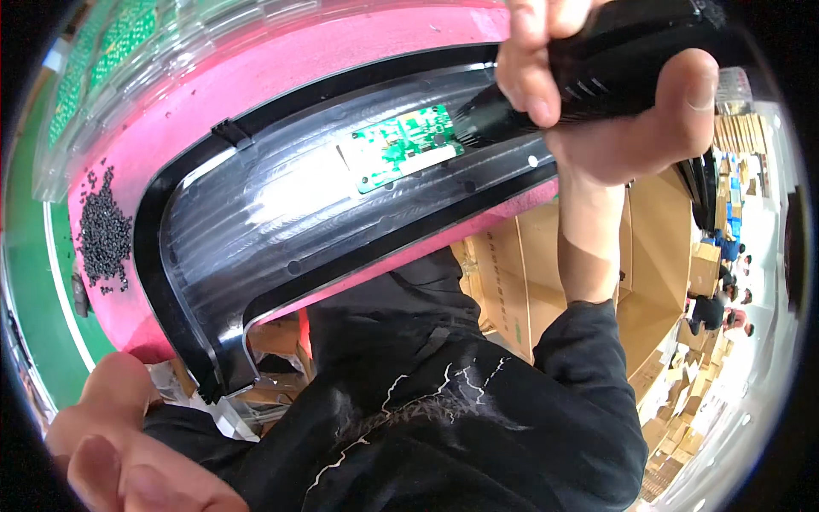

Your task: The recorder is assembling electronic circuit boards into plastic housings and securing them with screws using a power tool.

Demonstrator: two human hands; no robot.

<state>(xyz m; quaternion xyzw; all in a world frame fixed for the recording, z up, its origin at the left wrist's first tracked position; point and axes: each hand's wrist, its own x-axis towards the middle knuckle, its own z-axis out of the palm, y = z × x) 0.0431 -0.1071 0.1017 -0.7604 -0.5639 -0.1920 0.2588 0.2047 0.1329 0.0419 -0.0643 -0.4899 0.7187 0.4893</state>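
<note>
A: What do we see of the work surface?

B: We see a smooth pink tabletop (281, 78) with a bowed outline. On it lies a long, curved, glossy black plastic housing (324, 235) with raised rims, one corner reaching past the near edge. Within the housing, right of its middle, sits a rectangular green circuit board (401, 152).

A: And the surroundings on the table?

B: At left we find a loose heap of tiny black pieces (104, 230); at the far left, clear plastic trays (183, 60), with green boards showing through them.

A: How do we describe the hands?

B: The right hand (618, 141) grasps a thick, cylindrical black tool (618, 64), whose narrower end reaches the board's right edge; we cannot tell whether they touch. The left hand (141, 452) is loosely curled near the table's left corner; whether it holds anything, we cannot tell.

A: Which features mark the room?

B: To the left, we note a green floor (34, 273) crossed by a white line (66, 286). To the right stands an open brown cardboard box (657, 247); farther off, we observe several people (708, 311) among many brown cartons (678, 418).
</note>
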